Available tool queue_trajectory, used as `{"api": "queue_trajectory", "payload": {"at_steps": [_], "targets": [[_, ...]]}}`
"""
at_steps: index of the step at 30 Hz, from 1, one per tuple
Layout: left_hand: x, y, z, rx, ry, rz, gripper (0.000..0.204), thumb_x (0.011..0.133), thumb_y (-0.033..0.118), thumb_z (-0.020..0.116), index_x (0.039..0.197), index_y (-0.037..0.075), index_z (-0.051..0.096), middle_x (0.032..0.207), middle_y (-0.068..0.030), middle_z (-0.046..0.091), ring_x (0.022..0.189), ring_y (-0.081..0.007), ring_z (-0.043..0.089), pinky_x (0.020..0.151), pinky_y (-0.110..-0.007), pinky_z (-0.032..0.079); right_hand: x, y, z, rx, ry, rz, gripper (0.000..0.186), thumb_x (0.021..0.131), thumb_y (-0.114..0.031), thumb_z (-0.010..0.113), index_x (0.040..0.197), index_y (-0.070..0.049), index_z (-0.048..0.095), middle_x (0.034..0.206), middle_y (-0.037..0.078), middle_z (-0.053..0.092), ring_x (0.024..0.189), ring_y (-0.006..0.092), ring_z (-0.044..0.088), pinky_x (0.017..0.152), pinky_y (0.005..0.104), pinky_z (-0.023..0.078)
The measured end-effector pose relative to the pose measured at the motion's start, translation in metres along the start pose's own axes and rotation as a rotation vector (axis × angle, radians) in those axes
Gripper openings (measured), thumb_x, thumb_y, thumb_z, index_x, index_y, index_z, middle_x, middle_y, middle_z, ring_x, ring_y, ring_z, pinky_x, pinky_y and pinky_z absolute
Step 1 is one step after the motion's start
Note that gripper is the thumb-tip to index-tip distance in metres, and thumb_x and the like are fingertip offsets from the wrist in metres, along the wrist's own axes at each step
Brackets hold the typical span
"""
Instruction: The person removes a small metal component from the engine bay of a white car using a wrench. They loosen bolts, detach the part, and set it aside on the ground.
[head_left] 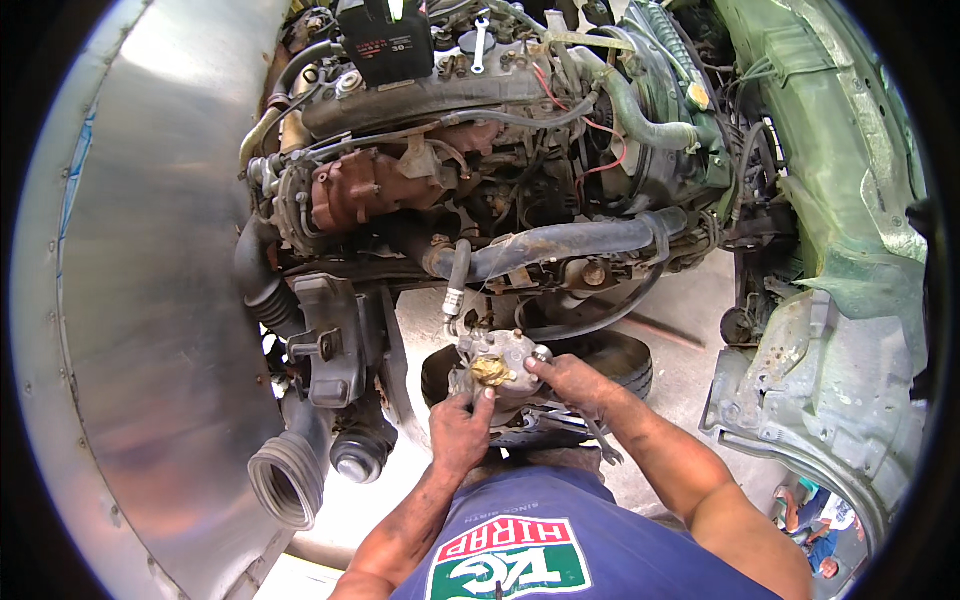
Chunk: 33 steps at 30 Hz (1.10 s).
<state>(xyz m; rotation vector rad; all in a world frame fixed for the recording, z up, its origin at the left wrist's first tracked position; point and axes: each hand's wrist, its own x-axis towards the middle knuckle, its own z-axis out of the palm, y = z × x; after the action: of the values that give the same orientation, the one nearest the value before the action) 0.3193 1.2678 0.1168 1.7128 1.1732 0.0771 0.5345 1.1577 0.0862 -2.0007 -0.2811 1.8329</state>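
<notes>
Head view: both hands are on the metal pump-like housing (514, 362), on the wearer's side of the thick blue-grey pipe (570, 242); left hand (460, 435) grip pinched on its near edge, right hand (572, 382) grip curled against its right side. Housing appears unmounted from the engine (430, 100) beyond the pipe, handling seemingly unfinished. Crimped hose (459, 272) drops from beside the pipe toward the housing; can't tell if joining's done or left.

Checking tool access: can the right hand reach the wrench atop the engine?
Probably not directly: the right hand is on the round metal housing, and the wrench lies beyond the thick gray pipe.
</notes>
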Motion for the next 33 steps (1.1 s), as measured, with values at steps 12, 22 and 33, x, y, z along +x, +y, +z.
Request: {"api": "queue_trajectory", "payload": {"at_steps": [12,22,33], "targets": [[0.024,-0.024,-0.007,0.137,-0.149,0.315,0.055,0.100,0.044,0.073,0.081,-0.006,0.070,0.070,-0.0267,0.067,0.067,-0.0413,0.070,0.068,-0.051,0.055,0.004,-0.003,-0.031,-0.093,-0.160,0.032,0.087,0.106,-0.076,0.053,0.125,0.007,0.073,0.082,0.009,0.062,0.073,0.0197,0.057,0.062,0.0422,0.048],[0.105,-0.063,0.031,-1.074,-0.319,0.051,0.069,0.101,0.053,0.071,0.148,0.005,0.059,0.142,-0.0138,0.067,0.134,-0.0262,0.060,0.118,-0.044,0.045,0.009,0.004,-0.024,-0.069,-0.094,-0.064,0.077,0.109,-0.070,0.053,0.105,0.002,0.079,0.071,0.003,0.060,0.062,0.0137,0.050,0.056,0.0363,0.040],[0.102,-0.041,0.036,-0.813,-0.203,-0.020,0.032,0.099,0.024,0.078,0.122,0.003,0.072,0.114,-0.0074,0.074,0.106,-0.0185,0.069,0.099,-0.036,0.055,-0.003,0.063,-0.041,-0.354,0.193,-0.195,0.078,0.087,-0.060,0.088,0.131,0.002,0.075,0.110,0.021,0.079,0.106,0.0352,0.075,0.099,0.0462,0.058]]}}
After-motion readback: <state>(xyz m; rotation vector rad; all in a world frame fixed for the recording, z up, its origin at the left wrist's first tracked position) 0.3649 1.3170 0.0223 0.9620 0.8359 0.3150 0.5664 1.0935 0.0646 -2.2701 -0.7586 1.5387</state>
